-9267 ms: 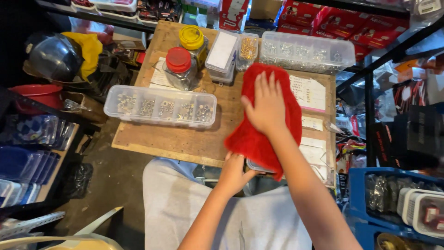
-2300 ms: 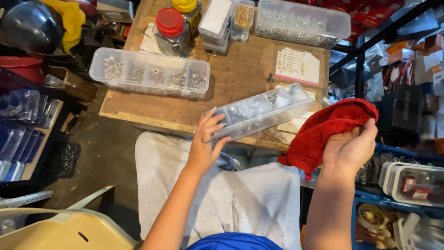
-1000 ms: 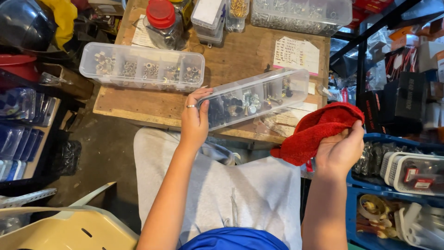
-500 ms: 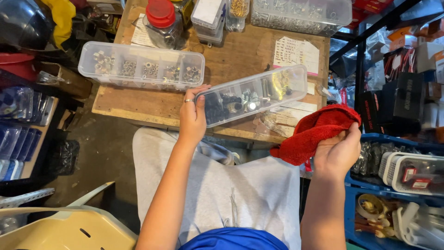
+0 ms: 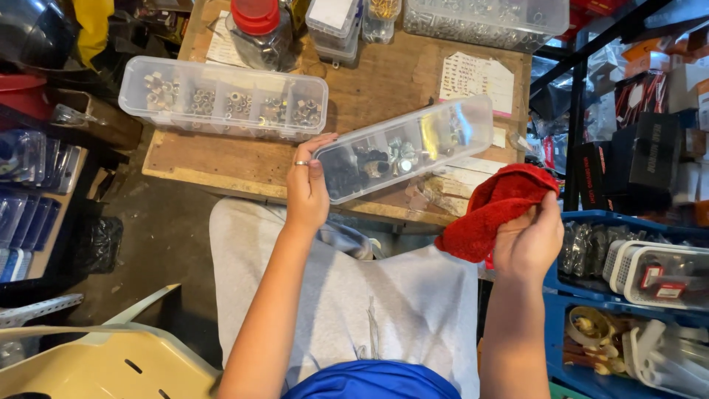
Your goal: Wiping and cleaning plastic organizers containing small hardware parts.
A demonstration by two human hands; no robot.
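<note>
Over wooden table (image 5: 221,159), left hand (image 5: 306,192) grips clear box (image 5: 402,148) slanting up-right; right hand (image 5: 528,240) clutches red cloth (image 5: 495,210).

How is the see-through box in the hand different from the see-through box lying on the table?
The held box is gripped at one end by the left hand and tilted; the table box lies flat on the wooden table, untouched. The held box contains some dark parts; the table box shows only silvery ones. Both are long, clear and divided.

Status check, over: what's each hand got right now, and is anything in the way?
Left hand grips the end of a clear parts box above the wooden table. Right hand clutches a red cloth. Nothing between them.
</note>
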